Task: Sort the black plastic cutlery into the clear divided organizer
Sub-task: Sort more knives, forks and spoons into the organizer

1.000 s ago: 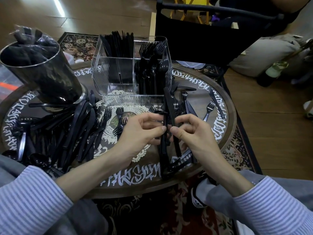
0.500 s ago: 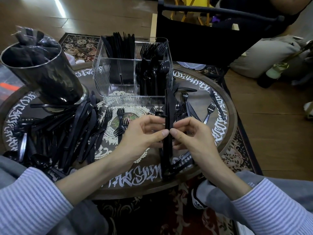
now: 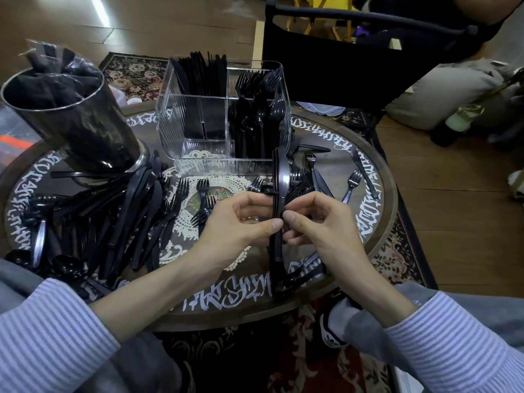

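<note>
A stack of black plastic knives (image 3: 279,177) stands on edge between my hands, blades pointing away from me toward the organizer. My left hand (image 3: 241,219) and my right hand (image 3: 317,219) pinch the stack from either side, thumbs nearly touching. The clear divided organizer (image 3: 175,129) stands behind it: knives fill the back left compartment, forks and spoons the right side, the front left compartment looks empty. Loose knives, forks and spoons (image 3: 136,211) lie piled on the left of the table. A few forks and knives (image 3: 351,180) lie scattered on the right.
A tall dark shiny cylinder (image 3: 71,120) with black wrapped items stands at the left on the round lettered table (image 3: 380,211). A black chair (image 3: 340,66) and a seated person are behind. Patterned rug and wooden floor surround the table.
The knife stack has been squared up and turned from a slight tilt to straight, and both hands rose a little with it. The fingers have closed tighter on it.
</note>
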